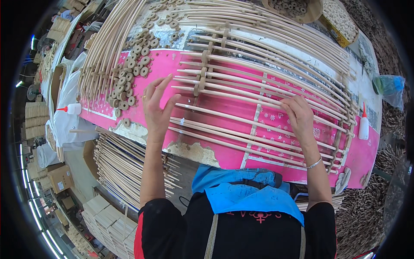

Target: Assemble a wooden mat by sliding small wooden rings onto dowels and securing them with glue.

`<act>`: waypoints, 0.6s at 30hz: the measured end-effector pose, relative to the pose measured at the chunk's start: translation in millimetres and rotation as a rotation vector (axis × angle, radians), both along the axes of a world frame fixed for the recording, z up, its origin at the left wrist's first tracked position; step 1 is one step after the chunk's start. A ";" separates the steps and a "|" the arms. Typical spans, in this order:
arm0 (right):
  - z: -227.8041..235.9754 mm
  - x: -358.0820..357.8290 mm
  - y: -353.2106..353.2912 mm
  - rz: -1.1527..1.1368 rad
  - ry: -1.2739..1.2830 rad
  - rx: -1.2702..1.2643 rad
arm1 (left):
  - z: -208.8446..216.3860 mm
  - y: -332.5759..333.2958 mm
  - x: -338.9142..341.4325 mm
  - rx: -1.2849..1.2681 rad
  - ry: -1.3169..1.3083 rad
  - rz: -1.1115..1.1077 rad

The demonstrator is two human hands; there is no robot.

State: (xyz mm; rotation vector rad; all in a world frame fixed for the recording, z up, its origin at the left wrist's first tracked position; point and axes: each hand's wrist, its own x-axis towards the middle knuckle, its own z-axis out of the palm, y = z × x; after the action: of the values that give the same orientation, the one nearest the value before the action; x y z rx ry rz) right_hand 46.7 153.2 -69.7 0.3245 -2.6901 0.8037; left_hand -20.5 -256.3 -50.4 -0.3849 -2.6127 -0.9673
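Long pale wooden rods [226, 116] lie side by side across the pink-covered table [207, 151]. My right hand [299, 116] is closed, its thumb and fingertips pinching one wooden rod [241, 98] near its middle. At the rods' left ends hovers my left hand [156, 105], thumb and fingers apart, with nothing visible in it. Small brown wooden rings [202, 78] sit around several rods near those ends. Under the rods' right ends runs a wooden support strip [337, 149]. Loose round wooden rings [129, 82] are heaped just beyond my left hand.
White squeeze bottles with red tips stand at right [364, 128] and lie at left [74, 108]. More rods with rings [108, 47] are stacked at far left. A yellow box of white pieces [340, 21] is at the far right. Bundled rods [125, 166] lie below the table edge.
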 end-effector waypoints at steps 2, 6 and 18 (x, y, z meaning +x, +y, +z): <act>-5.5 -1.7 2.7 -0.012 -0.029 0.018 | -9.5 -8.5 2.2 0.024 -0.030 0.023; -9.8 -4.1 2.2 -0.009 -0.021 0.048 | -18.9 -20.8 8.1 0.087 -0.098 0.067; 7.0 29.1 -11.7 -0.063 -0.025 0.024 | -41.3 -76.2 3.7 0.053 -0.147 0.266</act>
State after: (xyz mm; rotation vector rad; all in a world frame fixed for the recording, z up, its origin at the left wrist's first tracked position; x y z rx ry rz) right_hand 75.8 141.4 -62.6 0.2353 -2.7203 0.7625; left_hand -16.7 -332.5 -91.8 0.0494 -2.6716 -1.0025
